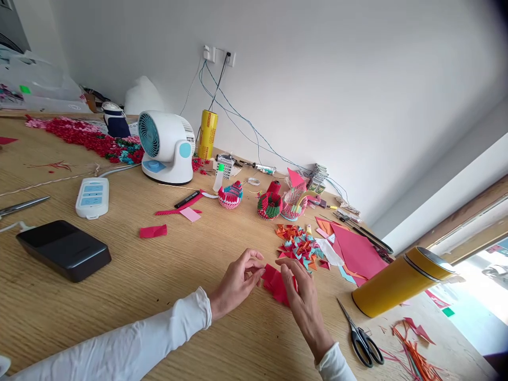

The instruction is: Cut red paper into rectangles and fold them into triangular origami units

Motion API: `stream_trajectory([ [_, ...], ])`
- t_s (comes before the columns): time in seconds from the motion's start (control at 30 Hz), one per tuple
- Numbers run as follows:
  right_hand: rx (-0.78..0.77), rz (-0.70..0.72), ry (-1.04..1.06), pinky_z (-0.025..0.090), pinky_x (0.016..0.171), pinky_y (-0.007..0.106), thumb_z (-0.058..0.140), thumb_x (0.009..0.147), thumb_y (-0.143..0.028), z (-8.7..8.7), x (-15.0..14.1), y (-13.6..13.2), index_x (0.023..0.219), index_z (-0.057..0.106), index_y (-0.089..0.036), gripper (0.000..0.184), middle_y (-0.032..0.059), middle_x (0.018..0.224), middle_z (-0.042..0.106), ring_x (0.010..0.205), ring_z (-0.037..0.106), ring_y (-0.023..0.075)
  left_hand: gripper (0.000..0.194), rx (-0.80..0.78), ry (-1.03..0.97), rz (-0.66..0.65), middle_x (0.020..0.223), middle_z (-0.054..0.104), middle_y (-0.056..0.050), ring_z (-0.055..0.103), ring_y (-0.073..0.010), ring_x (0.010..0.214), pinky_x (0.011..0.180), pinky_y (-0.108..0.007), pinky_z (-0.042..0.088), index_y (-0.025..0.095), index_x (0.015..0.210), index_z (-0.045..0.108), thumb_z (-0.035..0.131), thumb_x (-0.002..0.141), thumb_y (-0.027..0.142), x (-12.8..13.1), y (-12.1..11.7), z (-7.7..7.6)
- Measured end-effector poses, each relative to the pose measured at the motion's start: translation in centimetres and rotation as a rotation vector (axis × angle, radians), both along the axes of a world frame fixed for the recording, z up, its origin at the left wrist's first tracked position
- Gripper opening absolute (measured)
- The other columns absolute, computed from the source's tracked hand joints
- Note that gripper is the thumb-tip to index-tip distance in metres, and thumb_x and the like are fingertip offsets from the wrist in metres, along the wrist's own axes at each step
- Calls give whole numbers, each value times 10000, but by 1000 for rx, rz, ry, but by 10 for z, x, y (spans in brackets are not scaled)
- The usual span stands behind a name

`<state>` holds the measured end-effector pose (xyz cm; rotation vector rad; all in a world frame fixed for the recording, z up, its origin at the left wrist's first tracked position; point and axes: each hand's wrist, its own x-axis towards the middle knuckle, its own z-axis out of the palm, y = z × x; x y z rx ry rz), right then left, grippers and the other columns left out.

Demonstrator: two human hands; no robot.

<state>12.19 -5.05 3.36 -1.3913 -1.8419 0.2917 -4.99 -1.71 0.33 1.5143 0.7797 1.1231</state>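
Several small red paper pieces (273, 283) lie loosely overlapped on the wooden table between my hands. My left hand (237, 280) is closed in a pinch, its thumb and fingertips at the left edge of the red paper. Over the right side of the same paper is my right hand (304, 293), its fingers bent but apart and its thumb pointing down to the sheets. It covers part of the paper. Just beyond it sits a heap of small folded paper triangles (299, 246) in orange, red and light blue.
Scissors (360, 338) and a yellow bottle (397, 286) stand at right, near red paper sheets (357, 251) and paper strips (416, 354). Folded-paper baskets (230, 196), a white fan (169, 148) and a marker (187, 199) are farther back. A black power bank (65, 251) lies left.
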Motion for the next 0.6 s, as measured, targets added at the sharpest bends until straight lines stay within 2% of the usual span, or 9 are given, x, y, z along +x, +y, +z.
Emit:
stream_trajectory([
  [0.13, -116, 130, 125, 440, 747, 340, 536, 915, -394, 4, 0, 10, 832, 753, -216, 293, 63, 821, 733, 761, 644, 235, 219, 81, 76, -17, 805, 661, -12, 545, -107, 612, 583, -216, 426, 200, 1057, 448, 531, 911, 341, 2, 1, 1],
  [0.27, -127, 96, 215, 462, 674, 318, 557, 896, -434, 0, 3, 20, 834, 756, -173, 334, 61, 744, 723, 701, 638, 225, 246, 91, 54, 2, 831, 670, -23, 572, -114, 645, 602, -219, 438, 190, 1072, 462, 552, 898, 339, 7, 4, 7],
  [0.37, -93, 56, 272, 467, 696, 315, 539, 902, -459, 3, 4, 25, 846, 740, -160, 365, 58, 755, 710, 728, 632, 220, 339, 27, -22, 8, 877, 675, -42, 609, -133, 713, 625, -226, 469, 173, 1075, 498, 650, 832, 354, 12, 5, 12],
  [0.43, -59, 40, 318, 467, 702, 309, 542, 900, -466, 7, 1, 26, 822, 730, -163, 365, 49, 742, 696, 736, 628, 215, 371, -49, -85, -33, 873, 675, -48, 614, -132, 679, 598, -229, 478, 154, 1053, 535, 691, 798, 373, 17, 6, 15],
  [0.6, 11, 19, 421, 462, 671, 295, 582, 880, -451, 12, -6, 24, 761, 704, -175, 324, 28, 699, 660, 683, 602, 193, 350, -132, -189, -93, 795, 673, -54, 616, -124, 613, 566, -222, 477, 102, 981, 609, 666, 822, 408, 24, 6, 24],
])
